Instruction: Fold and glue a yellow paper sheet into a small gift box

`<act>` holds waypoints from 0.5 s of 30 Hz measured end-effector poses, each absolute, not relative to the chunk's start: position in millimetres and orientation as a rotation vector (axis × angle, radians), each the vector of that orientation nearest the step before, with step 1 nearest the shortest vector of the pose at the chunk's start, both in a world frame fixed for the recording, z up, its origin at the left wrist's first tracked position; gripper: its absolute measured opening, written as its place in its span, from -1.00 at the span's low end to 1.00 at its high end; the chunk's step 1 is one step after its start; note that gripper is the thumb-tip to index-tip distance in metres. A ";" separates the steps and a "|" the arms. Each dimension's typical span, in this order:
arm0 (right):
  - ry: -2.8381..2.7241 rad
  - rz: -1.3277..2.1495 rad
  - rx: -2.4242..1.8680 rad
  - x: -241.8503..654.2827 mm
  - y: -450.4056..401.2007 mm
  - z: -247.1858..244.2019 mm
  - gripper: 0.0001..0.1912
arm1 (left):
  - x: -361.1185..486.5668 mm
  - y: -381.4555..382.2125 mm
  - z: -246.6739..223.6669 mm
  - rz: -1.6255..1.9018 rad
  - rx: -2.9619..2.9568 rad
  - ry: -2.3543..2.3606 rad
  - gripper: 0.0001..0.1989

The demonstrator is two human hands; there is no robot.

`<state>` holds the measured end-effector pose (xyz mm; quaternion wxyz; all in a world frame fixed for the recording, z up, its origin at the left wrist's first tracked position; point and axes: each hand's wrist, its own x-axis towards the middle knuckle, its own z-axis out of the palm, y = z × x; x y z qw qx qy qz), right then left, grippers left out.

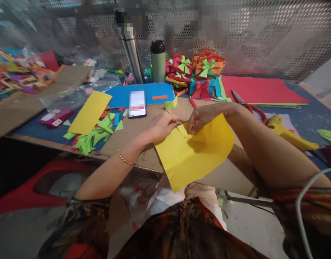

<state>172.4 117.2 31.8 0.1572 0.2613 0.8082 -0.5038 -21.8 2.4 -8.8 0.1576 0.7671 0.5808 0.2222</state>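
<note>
A large sheet of yellow paper [194,158] with a folded part near its top lies over the cardboard and hangs past the table's front edge. My left hand [164,126], a gold bracelet on its wrist, is closed at the sheet's upper left edge, fingers pinching it. On the folded part rests my right hand [199,117], fingers curled in at the paper; its fingertips are partly hidden. A thin dark line shows between the two hands, and I cannot tell what it is. Just behind them stands a small light-green paper piece [171,103].
Beyond my right arm lie red-handled scissors [248,105] and a yellow glue gun [289,135]. To the left are a phone [137,103], another yellow sheet [90,112] and green scraps [97,133]. Bottles [158,63], paper boxes with bows [205,66] and red sheets [262,89] stand behind.
</note>
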 end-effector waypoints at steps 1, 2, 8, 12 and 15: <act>2.283 -1.437 0.748 170.8 119.5 31.7 -0.72 | -21.9 1.9 -8.6 0.608 2.217 1.657 -0.55; 2.256 -1.432 0.752 169.3 121.7 31.5 -0.68 | -21.5 1.2 -8.1 0.574 2.238 1.669 -0.53; 2.163 -1.445 0.822 167.5 125.5 29.6 -0.63 | -17.3 -2.8 -2.9 0.445 2.249 1.731 -0.50; 2.132 -1.486 0.843 168.1 122.8 30.0 -0.69 | -19.0 -3.5 -2.7 0.431 2.250 1.695 -0.49; 2.100 -1.515 0.873 167.2 118.1 32.2 -0.76 | -20.6 -1.4 -4.9 0.444 2.281 1.647 -0.51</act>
